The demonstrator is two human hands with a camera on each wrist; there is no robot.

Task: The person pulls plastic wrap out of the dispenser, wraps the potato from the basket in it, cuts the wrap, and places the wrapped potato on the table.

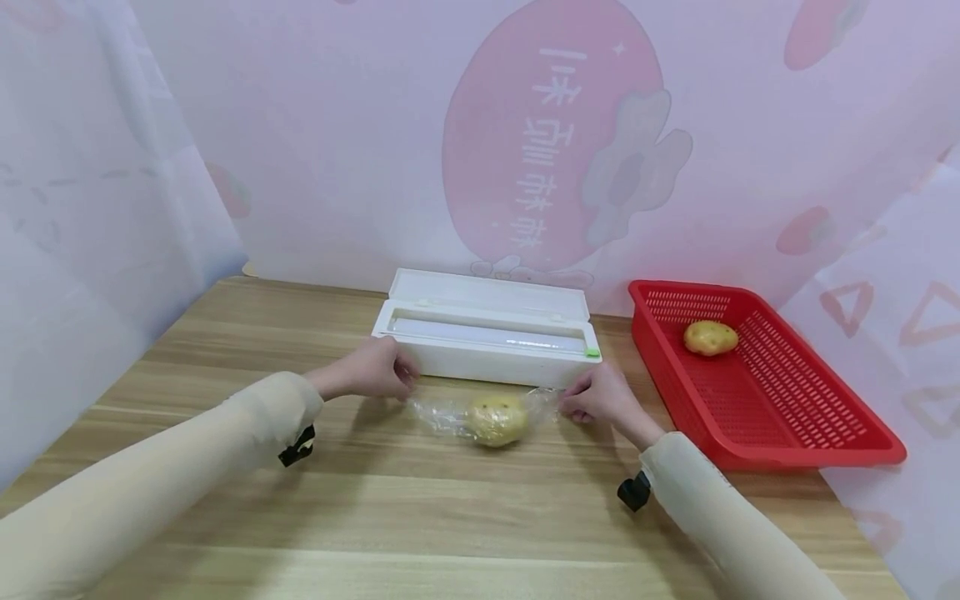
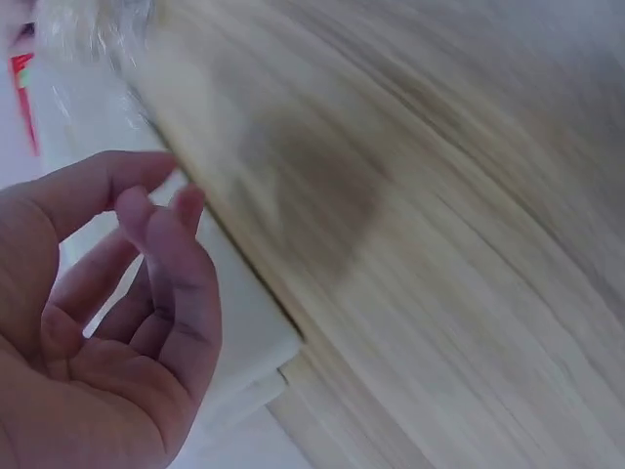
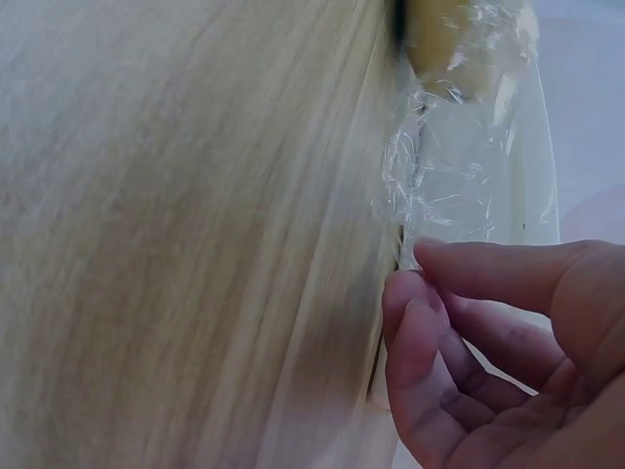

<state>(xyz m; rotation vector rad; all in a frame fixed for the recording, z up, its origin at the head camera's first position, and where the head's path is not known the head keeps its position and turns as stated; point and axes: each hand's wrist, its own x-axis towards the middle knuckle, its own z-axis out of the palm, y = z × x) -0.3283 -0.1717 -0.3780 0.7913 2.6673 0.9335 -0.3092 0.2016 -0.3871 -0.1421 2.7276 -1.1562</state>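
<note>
A yellow potato sits in clear plastic wrap just in front of a white wrap dispenser box. Thin ends of the wrap stretch out to either side of it. My left hand pinches the left end between thumb and fingertips. On the other side, my right hand pinches the right end, and the crinkled wrap runs from those fingertips to the potato in the right wrist view. In the left wrist view the left hand has its thumb and fingertips together; the film there is hard to see.
The box's lid stands raised, showing a film roll and a green slider. At the right, a red plastic basket holds another potato. A patterned curtain backs the wooden table.
</note>
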